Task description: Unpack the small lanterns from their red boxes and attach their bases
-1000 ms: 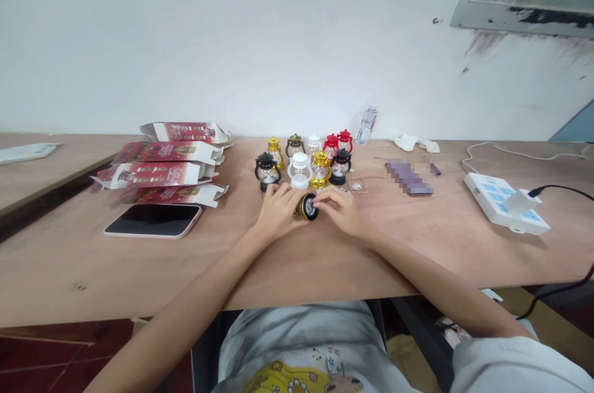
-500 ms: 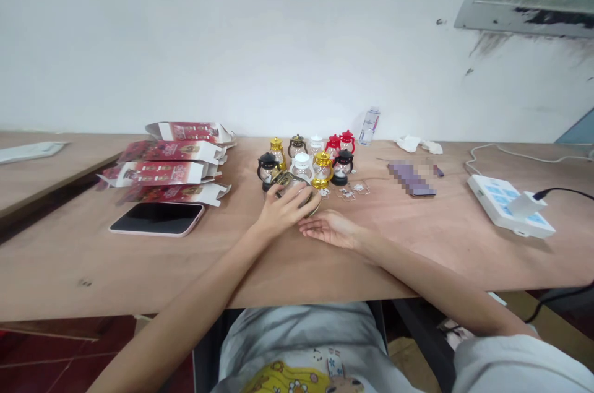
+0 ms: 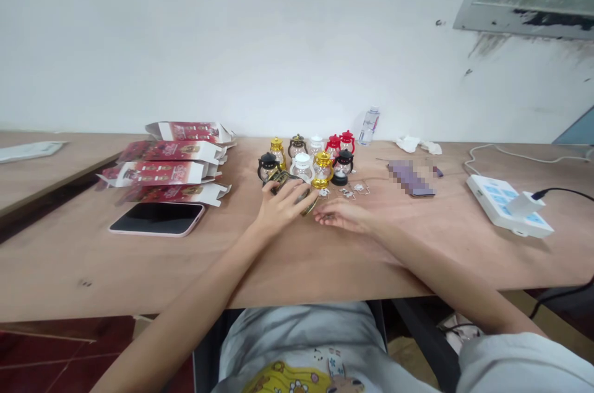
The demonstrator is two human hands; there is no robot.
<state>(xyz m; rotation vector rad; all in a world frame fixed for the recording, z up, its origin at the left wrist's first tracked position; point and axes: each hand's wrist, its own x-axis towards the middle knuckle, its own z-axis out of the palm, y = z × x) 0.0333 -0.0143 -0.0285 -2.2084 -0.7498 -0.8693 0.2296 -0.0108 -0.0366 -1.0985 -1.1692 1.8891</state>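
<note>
My left hand [image 3: 284, 208] is closed over a dark bronze mini lantern [image 3: 275, 180] that lies tipped over, its top pointing left. The fingers cover most of the lantern's body. Just right of its lower end is my right hand [image 3: 344, 217], palm turned up with the fingers curled in. Whatever those fingers hold is too small to make out. Behind the hands stand several upright mini lanterns, among them a black lantern [image 3: 342, 168], a gold lantern [image 3: 322, 170], a white lantern [image 3: 302, 166] and a red lantern [image 3: 347, 140].
Small wire pieces with white parts [image 3: 346, 194] lie before the lanterns. Flattened red boxes [image 3: 169, 172] and a phone [image 3: 158, 219] are on the left. To the right are a purple blurred object [image 3: 420, 185], tissues [image 3: 408, 143], a bottle [image 3: 369, 125] and a power strip [image 3: 505, 204].
My right hand has moved slightly to the right, away from the bronze lantern, and its fingers have curled in. My left hand stays on the lantern, almost unmoved.
</note>
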